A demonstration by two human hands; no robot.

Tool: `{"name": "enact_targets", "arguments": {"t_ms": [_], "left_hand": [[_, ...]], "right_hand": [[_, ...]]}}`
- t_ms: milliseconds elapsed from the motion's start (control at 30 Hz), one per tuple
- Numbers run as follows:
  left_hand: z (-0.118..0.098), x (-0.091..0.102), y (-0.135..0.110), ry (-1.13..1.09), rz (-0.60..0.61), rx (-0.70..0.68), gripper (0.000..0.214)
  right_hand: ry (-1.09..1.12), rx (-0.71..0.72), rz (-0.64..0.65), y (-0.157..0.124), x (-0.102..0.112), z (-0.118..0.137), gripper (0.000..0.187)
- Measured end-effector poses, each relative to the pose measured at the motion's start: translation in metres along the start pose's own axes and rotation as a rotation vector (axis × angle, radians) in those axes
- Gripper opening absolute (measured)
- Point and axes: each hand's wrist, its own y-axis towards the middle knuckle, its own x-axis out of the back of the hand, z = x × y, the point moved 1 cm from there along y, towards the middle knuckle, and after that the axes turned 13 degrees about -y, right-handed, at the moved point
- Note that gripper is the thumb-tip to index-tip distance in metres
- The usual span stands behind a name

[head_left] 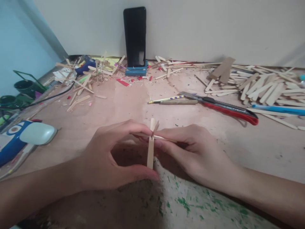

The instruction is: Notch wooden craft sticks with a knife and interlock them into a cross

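My left hand [111,156] and my right hand [195,152] meet at the middle of the table, both pinching a small piece made of wooden craft sticks [151,149]. One stick stands upright between my fingertips and thinner slivers cross it near its top. My left thumb props the stick's lower end. The right fingers grip the crossing sliver from the right side.
A red and black utility knife [224,108] and a pencil [166,99] lie beyond my hands. A pile of craft sticks [264,87] is at the right, a stick tangle with a blue glue gun [83,66] at the back left. A black phone [134,38] stands against the wall.
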Motion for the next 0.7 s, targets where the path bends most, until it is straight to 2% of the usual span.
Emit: {"name": "enact_targets", "arguments": {"t_ms": [133, 467, 700], "left_hand": [[0.0003, -0.0004, -0.0012, -0.036, -0.012, 0.023, 0.071], [0.0048, 0.0028, 0.0026, 0.050, 0.006, -0.043, 0.065], [0.0062, 0.0032, 0.0058, -0.044, 0.003, 0.040, 0.078]], "right_hand": [[0.019, -0.001, 0.003, 0.0009, -0.0001, 0.0003, 0.038], [-0.030, 0.024, -0.010, 0.0020, 0.0005, 0.0002, 0.038], [-0.067, 0.063, -0.085, 0.0011, 0.0040, 0.0012, 0.032]]}}
